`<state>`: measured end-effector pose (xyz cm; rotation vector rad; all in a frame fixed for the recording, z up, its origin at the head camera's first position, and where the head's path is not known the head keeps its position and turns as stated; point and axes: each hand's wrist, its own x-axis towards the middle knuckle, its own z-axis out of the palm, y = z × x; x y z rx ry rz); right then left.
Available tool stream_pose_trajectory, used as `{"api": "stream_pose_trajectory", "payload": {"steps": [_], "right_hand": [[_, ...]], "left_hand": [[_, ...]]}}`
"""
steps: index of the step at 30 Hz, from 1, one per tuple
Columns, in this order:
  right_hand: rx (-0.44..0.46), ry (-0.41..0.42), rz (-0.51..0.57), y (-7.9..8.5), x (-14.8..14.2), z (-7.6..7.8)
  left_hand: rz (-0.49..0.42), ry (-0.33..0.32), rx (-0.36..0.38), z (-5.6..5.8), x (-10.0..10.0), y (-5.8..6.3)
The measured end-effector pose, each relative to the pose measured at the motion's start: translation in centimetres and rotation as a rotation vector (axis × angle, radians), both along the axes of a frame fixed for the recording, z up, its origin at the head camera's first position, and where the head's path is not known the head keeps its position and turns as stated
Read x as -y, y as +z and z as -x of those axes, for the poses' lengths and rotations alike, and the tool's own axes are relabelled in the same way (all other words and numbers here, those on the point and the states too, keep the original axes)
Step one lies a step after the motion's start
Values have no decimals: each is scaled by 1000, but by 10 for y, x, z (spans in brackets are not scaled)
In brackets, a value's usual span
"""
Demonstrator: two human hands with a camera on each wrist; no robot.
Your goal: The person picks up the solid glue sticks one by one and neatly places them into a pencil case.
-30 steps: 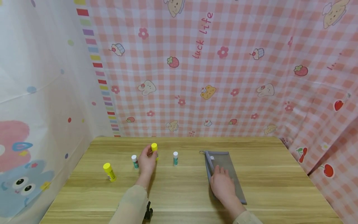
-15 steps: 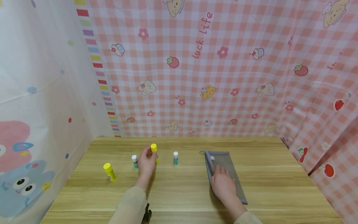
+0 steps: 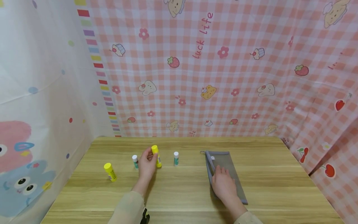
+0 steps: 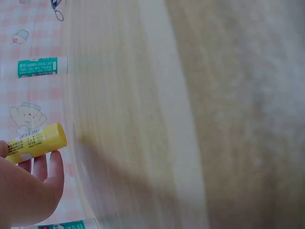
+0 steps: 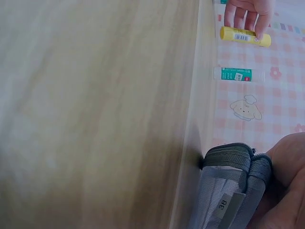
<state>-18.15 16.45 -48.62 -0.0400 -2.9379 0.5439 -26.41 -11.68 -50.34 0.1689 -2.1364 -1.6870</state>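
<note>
My left hand (image 3: 146,166) pinches a yellow glue stick (image 3: 159,160) between thumb and fingers. The stick leans, its lower end close to the tabletop; contact is unclear. To the left of that hand stands a white-capped green glue stick (image 3: 135,161), and to its right another white-capped green glue stick (image 3: 176,159). My right hand (image 3: 224,185) grips a grey mesh zip pouch (image 3: 225,158) by its zippered left edge. The right wrist view shows the zipper end of the pouch (image 5: 224,186) beside the hand; the thumb is mostly hidden in the head view.
A second yellow glue stick (image 3: 110,172) stands at the left of the wooden table (image 3: 179,193). A pink checked cloth (image 3: 190,77) hangs behind the table's back edge. A small black object (image 3: 145,217) sits by the left sleeve.
The left hand has brought the yellow glue stick slightly towards the front, and more of its lower body shows. The right hand and the pouch have hardly moved.
</note>
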Motion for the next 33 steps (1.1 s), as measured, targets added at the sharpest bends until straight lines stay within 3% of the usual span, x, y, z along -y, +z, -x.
{"api": "stream_pose_trajectory", "payload": {"steps": [19, 26, 33], "right_hand": [[12, -12, 30, -3, -1, 1], [19, -19, 44, -4, -1, 2], [6, -5, 38, -3, 0, 3]], "left_hand": [[-33, -62, 75, -23, -2, 5], [-92, -123, 158, -34, -8, 10], [-159, -194, 194, -43, -17, 13]]}}
